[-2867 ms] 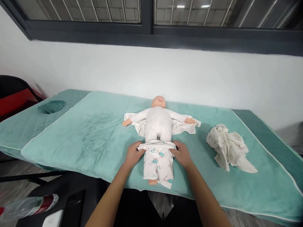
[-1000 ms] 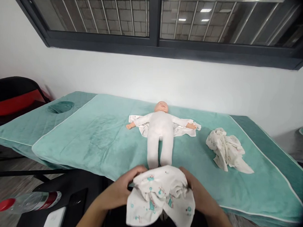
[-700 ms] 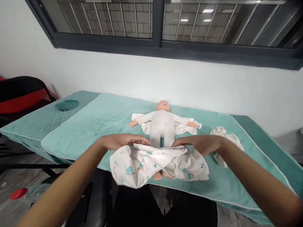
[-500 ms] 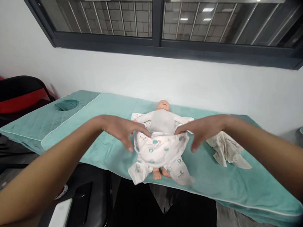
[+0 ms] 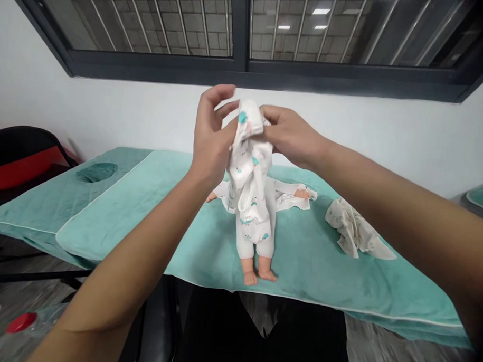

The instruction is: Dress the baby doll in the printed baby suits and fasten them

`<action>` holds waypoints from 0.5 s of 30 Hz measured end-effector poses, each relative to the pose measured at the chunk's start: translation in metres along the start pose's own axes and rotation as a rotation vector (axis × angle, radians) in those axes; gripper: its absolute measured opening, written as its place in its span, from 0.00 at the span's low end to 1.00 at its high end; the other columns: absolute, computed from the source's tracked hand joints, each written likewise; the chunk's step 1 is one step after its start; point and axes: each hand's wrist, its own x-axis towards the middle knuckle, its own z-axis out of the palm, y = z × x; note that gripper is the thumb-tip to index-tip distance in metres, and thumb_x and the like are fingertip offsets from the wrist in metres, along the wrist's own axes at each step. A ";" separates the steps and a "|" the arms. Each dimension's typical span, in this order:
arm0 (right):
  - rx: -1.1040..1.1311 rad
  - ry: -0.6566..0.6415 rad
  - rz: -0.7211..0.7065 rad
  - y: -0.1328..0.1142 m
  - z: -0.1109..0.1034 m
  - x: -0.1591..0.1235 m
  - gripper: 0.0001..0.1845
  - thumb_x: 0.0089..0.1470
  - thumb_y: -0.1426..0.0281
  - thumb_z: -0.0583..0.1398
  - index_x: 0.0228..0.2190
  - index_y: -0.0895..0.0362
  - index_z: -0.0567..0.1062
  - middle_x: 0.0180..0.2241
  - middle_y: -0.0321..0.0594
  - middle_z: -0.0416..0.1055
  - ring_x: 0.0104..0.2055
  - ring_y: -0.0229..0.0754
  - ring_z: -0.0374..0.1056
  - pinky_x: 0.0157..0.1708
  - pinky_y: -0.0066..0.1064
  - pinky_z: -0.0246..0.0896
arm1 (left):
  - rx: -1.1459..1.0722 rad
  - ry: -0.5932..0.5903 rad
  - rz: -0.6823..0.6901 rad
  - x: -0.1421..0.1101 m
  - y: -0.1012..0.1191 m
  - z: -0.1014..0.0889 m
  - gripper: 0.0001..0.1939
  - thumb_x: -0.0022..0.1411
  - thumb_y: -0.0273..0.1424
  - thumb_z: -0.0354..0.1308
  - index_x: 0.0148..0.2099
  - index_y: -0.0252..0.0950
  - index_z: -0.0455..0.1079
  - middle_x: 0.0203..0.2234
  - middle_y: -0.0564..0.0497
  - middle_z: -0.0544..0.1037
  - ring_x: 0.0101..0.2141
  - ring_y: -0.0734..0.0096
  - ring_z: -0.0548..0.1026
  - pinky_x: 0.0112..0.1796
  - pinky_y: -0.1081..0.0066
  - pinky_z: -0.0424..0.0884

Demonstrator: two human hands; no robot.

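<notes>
Both of my hands hold up a pair of white baby pants [image 5: 246,165] printed with teal and pink figures, bunched and hanging in folds. My left hand [image 5: 216,132] pinches one side at the top, its upper fingers curled and partly raised. From the other side my right hand [image 5: 288,132] is closed on the cloth. Behind and below the pants lies a baby doll [image 5: 266,248] in a white bodysuit, with bare feet toward me. Its head and most of its torso are hidden. An opened printed baby shirt [image 5: 294,201] is spread under its arms.
A teal-covered massage bed [image 5: 153,215] stands against the wall, with a face hole [image 5: 96,171] at its left. Crumpled white printed cloth [image 5: 353,227] lies right of the doll. At lower left are a red-capped bottle [image 5: 21,322] and a black seat [image 5: 157,326]; a red-black chair [image 5: 24,163] stands farther back.
The pants came off the doll's legs, baring its feet. They were spread over its legs, then lifted and gathered between my hands, which rose and came closer together.
</notes>
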 end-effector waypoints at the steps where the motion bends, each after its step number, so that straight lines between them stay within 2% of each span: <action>1: 0.013 0.020 -0.011 -0.004 0.001 0.003 0.23 0.64 0.55 0.50 0.40 0.65 0.69 0.38 0.36 0.64 0.46 0.42 0.70 0.41 0.42 0.66 | -0.051 0.003 -0.024 -0.009 -0.005 0.005 0.27 0.61 0.47 0.60 0.58 0.44 0.62 0.58 0.50 0.68 0.56 0.60 0.72 0.50 0.61 0.72; 3: 0.020 0.093 -0.023 -0.009 -0.003 0.009 0.20 0.59 0.54 0.59 0.39 0.58 0.67 0.37 0.34 0.66 0.45 0.42 0.70 0.43 0.38 0.68 | -0.119 -0.122 -0.129 -0.035 -0.017 0.014 0.32 0.56 0.48 0.65 0.58 0.41 0.64 0.56 0.45 0.71 0.54 0.54 0.73 0.51 0.56 0.72; 5: 0.013 0.182 -0.002 -0.005 -0.010 0.010 0.20 0.56 0.53 0.62 0.39 0.54 0.66 0.36 0.34 0.67 0.44 0.42 0.70 0.42 0.36 0.69 | -0.144 -0.314 -0.260 -0.065 -0.030 0.021 0.30 0.56 0.45 0.65 0.57 0.37 0.67 0.50 0.43 0.76 0.52 0.51 0.74 0.51 0.53 0.72; 6: 0.002 0.222 0.028 0.002 -0.013 0.008 0.20 0.56 0.52 0.62 0.39 0.54 0.65 0.36 0.34 0.67 0.43 0.41 0.70 0.41 0.35 0.69 | -0.138 -0.345 -0.307 -0.079 -0.036 0.023 0.28 0.58 0.44 0.64 0.56 0.36 0.68 0.49 0.43 0.77 0.51 0.51 0.74 0.52 0.52 0.71; 8: -0.045 0.279 0.133 0.023 -0.015 -0.002 0.20 0.56 0.53 0.63 0.38 0.54 0.65 0.35 0.36 0.69 0.39 0.41 0.71 0.37 0.34 0.70 | -0.074 -0.242 -0.336 -0.102 -0.048 0.022 0.24 0.59 0.41 0.63 0.55 0.36 0.69 0.49 0.44 0.77 0.52 0.53 0.74 0.54 0.54 0.69; 10: -0.115 0.259 0.287 0.050 -0.011 -0.022 0.20 0.53 0.53 0.64 0.37 0.55 0.67 0.33 0.37 0.71 0.35 0.41 0.71 0.31 0.32 0.69 | 0.010 -0.054 -0.300 -0.112 -0.060 0.015 0.24 0.56 0.38 0.65 0.54 0.36 0.69 0.52 0.45 0.74 0.54 0.55 0.72 0.56 0.57 0.67; 12: -0.160 0.101 0.457 0.077 -0.005 -0.046 0.20 0.52 0.53 0.64 0.35 0.55 0.69 0.34 0.39 0.73 0.33 0.42 0.71 0.27 0.31 0.68 | 0.023 0.071 -0.288 -0.112 -0.071 0.003 0.25 0.55 0.38 0.66 0.54 0.37 0.68 0.52 0.46 0.73 0.53 0.58 0.72 0.54 0.60 0.69; 15: -0.140 -0.234 0.631 0.110 0.005 -0.074 0.21 0.52 0.51 0.64 0.32 0.55 0.69 0.35 0.42 0.77 0.33 0.42 0.73 0.26 0.29 0.68 | -0.027 0.161 -0.359 -0.104 -0.085 -0.018 0.23 0.57 0.40 0.64 0.52 0.36 0.66 0.45 0.48 0.75 0.45 0.65 0.75 0.47 0.66 0.73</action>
